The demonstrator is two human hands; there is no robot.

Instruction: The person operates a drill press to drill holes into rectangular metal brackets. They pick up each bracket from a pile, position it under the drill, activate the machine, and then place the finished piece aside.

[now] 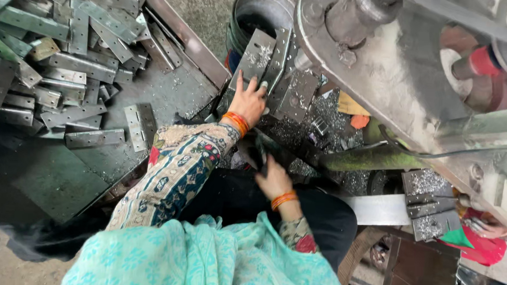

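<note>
**Caller:** Centre of the frame, just above the patterned sleeve, the left hand lies flat with its fingers spread, palm pressed down on a grey punched metal plate. That plate leans against more plates of the same kind, right beside the dark round bucket at the top middle.

**Partner:** And the right hand?

**Caller:** Lower, just below centre, an orange bangle at the wrist. It is curled round something dark, but the fingers are turned away from the camera, so I cannot tell how tightly it closes or what exactly it grips.

**Partner:** What sits around them?

**Caller:** Silvery metal shavings are scattered right of the left hand, under the big grey machine filling the upper right. More plates carrying shavings are stacked at the right, well apart from both hands.

**Partner:** Upper left?

**Caller:** A large heap of hinge plates piled on the metal desk, none touched by either hand.
</note>
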